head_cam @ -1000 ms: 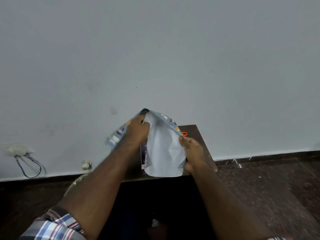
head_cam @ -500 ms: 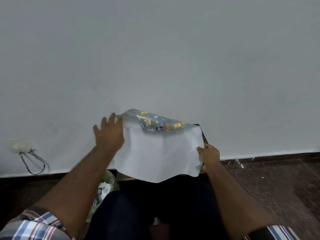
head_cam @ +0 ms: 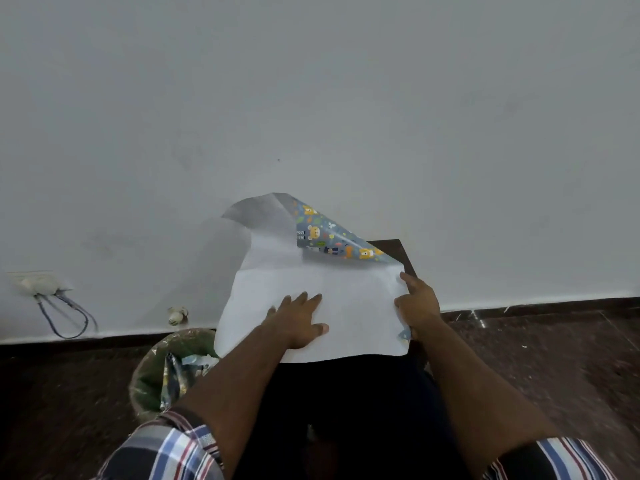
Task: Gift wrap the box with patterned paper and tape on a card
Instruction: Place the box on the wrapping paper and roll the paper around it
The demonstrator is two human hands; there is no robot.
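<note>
The wrapping paper (head_cam: 311, 299) lies white side up over the desk (head_cam: 398, 249), its far corner curling. It looks light, limp and easily creased. The left hand (head_cam: 298, 323) presses flat; the right hand (head_cam: 417, 306) pinches the right edge. Hold it at the edges.

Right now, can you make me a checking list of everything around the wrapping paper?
Surface: small dark table, mostly covered by the paper.
Job's things: paper spread white side up, far corner curled over showing bear pattern; box, tape, card nothing seen.
Clutter: bin on the floor at left, scraps inside.
Hands: left hand pressing flat on the paper; right hand holding its right edge.
Cables: blue cable looping from a wall socket.
Surroundings: white wall, dark floor.
</note>
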